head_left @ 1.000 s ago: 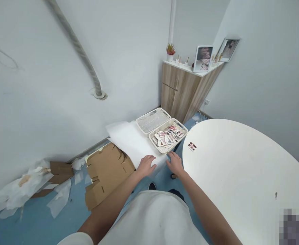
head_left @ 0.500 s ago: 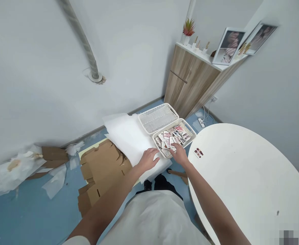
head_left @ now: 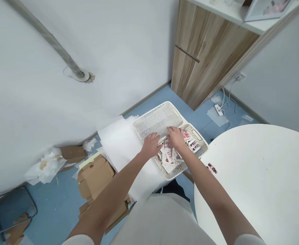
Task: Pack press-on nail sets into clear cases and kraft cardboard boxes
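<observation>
Compared with 0.5 s ago: both hands are farther forward. The left hand [head_left: 151, 147], then beside the baskets over the white sheet [head_left: 124, 139], is now at the border between the two baskets. The right hand [head_left: 176, 137], then at the near edge of the card basket [head_left: 168, 177], is at the same border, beside the left. Fingers of both slightly bent and pointing forward; cannot tell whether either grips a rim.

Position of baskets: side by side on the white sheet, the card basket nearer the person, holding a loose pile of small cards [head_left: 168, 158]; the far basket [head_left: 149, 114] contains clear plastic pieces.

View tilts lower: potted plant out of frame, dark chair [head_left: 19, 200] in at lower left.

Surface and room: white round table [head_left: 253, 183] at right, one dark-dotted card [head_left: 212, 168] near its edge. Flattened cardboard [head_left: 95, 177] left of the sheet. Blue floor [head_left: 50, 211], wood-grain cabinet [head_left: 203, 51], power strip [head_left: 218, 110] with white cables; wrapped pipe [head_left: 47, 39] meeting the pale wall [head_left: 126, 51].
</observation>
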Demonstrator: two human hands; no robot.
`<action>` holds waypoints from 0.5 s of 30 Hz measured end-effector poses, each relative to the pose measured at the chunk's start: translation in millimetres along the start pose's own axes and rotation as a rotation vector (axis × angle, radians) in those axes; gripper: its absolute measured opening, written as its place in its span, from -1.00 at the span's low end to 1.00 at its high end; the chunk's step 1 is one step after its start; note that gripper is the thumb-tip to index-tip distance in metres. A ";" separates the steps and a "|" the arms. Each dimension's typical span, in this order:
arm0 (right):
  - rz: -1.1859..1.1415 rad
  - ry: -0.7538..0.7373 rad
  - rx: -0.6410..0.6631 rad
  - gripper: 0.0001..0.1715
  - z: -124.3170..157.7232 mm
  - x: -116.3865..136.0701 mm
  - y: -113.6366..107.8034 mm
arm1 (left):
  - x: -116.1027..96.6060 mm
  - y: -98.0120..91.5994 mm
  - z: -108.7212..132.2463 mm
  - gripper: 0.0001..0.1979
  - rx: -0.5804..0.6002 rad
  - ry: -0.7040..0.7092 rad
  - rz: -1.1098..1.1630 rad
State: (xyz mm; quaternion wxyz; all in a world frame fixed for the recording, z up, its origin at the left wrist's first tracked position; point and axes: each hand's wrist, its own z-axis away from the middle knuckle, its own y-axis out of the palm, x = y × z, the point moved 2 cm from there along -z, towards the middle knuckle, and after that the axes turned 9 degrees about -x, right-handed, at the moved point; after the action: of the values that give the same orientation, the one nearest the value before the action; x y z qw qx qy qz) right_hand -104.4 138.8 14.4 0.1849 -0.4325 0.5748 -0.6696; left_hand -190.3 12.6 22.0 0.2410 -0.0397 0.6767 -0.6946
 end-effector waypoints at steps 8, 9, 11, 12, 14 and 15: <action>0.082 0.131 0.118 -0.73 -28.5 -0.6 19.9 | -6.4 11.9 -47.6 -0.43 0.080 0.086 -0.034; 0.079 0.140 0.128 -0.74 -29.9 -1.1 21.2 | -6.0 13.1 -48.4 -0.43 0.085 0.089 -0.031; 0.070 0.158 0.168 -0.74 -32.3 -1.4 23.2 | -4.9 14.9 -47.7 -0.43 0.093 0.084 -0.025; 0.067 0.169 0.197 -0.73 -33.3 -1.3 23.9 | -4.4 15.5 -46.7 -0.43 0.096 0.078 -0.024; 0.065 0.197 0.249 -0.72 -34.9 -0.8 24.6 | -4.3 16.2 -44.7 -0.40 0.104 0.063 -0.024; 0.065 0.207 0.265 -0.71 -35.6 -0.4 24.6 | -4.7 16.5 -44.0 -0.38 0.108 0.054 -0.025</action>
State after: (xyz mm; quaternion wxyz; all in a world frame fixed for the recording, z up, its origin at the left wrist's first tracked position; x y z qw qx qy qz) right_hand -138.5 154.1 -7.3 0.2015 -0.3143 0.5112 -0.7741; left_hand -198.3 55.4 3.9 0.2157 -0.0166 0.6440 -0.7338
